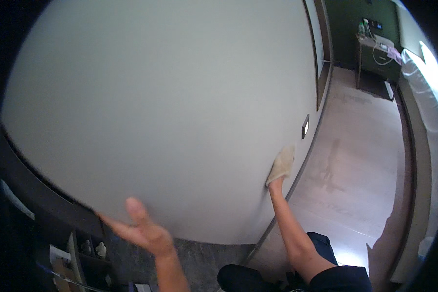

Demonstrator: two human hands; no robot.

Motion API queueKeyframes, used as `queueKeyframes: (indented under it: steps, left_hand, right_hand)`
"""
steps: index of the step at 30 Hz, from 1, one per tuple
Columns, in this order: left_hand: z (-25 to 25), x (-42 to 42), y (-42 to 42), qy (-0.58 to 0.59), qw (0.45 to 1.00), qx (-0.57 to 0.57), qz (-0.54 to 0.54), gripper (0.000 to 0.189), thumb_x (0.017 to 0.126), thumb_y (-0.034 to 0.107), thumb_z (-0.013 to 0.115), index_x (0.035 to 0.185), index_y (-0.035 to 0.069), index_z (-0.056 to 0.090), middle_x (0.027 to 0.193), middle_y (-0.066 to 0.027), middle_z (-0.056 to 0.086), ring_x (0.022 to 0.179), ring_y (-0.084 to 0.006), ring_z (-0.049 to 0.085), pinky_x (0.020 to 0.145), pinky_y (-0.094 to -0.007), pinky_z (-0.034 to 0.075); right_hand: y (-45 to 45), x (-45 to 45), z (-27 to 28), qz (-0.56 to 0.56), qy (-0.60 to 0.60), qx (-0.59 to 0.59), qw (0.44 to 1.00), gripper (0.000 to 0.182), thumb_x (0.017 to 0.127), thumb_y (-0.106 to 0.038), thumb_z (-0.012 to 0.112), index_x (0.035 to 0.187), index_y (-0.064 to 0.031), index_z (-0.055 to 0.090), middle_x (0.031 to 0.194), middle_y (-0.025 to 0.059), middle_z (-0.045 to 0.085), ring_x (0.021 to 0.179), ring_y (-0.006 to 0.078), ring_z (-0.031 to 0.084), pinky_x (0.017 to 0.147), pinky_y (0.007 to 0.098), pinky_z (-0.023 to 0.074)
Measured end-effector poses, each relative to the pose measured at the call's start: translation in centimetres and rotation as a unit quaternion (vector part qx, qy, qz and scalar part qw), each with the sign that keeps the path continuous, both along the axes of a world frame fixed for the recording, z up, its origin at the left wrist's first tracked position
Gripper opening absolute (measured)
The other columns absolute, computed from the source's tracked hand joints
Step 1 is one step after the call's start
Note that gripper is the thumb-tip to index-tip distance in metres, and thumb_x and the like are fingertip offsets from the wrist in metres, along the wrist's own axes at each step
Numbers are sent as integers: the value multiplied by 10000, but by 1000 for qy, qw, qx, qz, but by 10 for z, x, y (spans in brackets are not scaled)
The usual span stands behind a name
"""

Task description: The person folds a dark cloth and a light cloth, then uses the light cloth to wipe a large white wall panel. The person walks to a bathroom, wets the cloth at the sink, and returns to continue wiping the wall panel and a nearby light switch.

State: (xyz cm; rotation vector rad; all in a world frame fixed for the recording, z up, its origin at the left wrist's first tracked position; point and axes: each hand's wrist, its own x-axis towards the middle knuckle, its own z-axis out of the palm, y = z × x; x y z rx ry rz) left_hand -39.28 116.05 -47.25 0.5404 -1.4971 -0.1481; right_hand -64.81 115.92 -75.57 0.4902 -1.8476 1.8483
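Observation:
My left hand (pixel 146 233) is raised at the lower left with its thumb apart. Its fingertips are at the lower left edge of a large pale panel or wall (pixel 160 109); whether they touch it I cannot tell. I see nothing in that hand. My right hand is out of view. A bare leg (pixel 290 222), apparently my own, comes from a dark garment (pixel 341 279) at the bottom. It ends in a blurred beige slipper (pixel 281 164) in front of the pale surface's foot; contact is unclear.
A dark rack (pixel 73 252) with shoes (pixel 101 250) stands at the lower left. A floor strip (pixel 354 146) runs between the wall and a bed (pixel 423 91). Bottles (pixel 363 28) and a white cable (pixel 374 54) are at the nightstand (pixel 376 65). A white-centred plate (pixel 305 126) is on the wall.

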Motion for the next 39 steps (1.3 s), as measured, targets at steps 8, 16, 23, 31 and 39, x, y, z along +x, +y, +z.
queueKeyframes:
  steps: [8,16,23,31,39]
  left_hand:
    - [23,5,-8,-56,988,-47,-134,796,804,346,506,1377,45,43,1412,-210,74,1300,-350,124,1044,-488,125]
    - [26,17,-15,-88,980,-148,-103,759,821,312,507,1364,-9,85,1405,-235,107,1298,-368,135,1048,-466,113]
    - [28,18,-16,-73,979,-152,-116,765,819,296,501,1360,-23,64,1399,-259,88,1295,-411,100,1039,-491,109]
    - [26,18,-23,-35,972,-139,-189,707,873,465,304,1363,-3,102,1413,-222,87,1304,-382,91,1043,-484,82]
    - [7,20,-39,-74,975,-95,-185,849,794,630,334,1382,69,89,1431,-177,60,1319,-330,75,1051,-477,81]
  right_hand:
    - [26,148,157,113,228,-70,965,580,857,-295,483,1348,-103,242,1399,110,217,1299,287,174,1063,389,108]
    - [26,194,26,3,-140,-9,990,485,903,-264,343,1270,51,343,1338,182,337,1261,291,285,1050,340,166]
    - [13,127,54,47,-94,35,994,530,901,-231,377,1334,27,212,1410,159,191,1293,268,198,1054,341,157]
    - [15,209,165,137,238,44,961,588,860,-231,486,1335,-41,197,1338,146,268,1246,290,239,1054,401,128]
    - [53,245,16,328,317,130,880,400,689,-286,590,1049,-112,581,1084,70,546,1023,317,508,900,486,353]
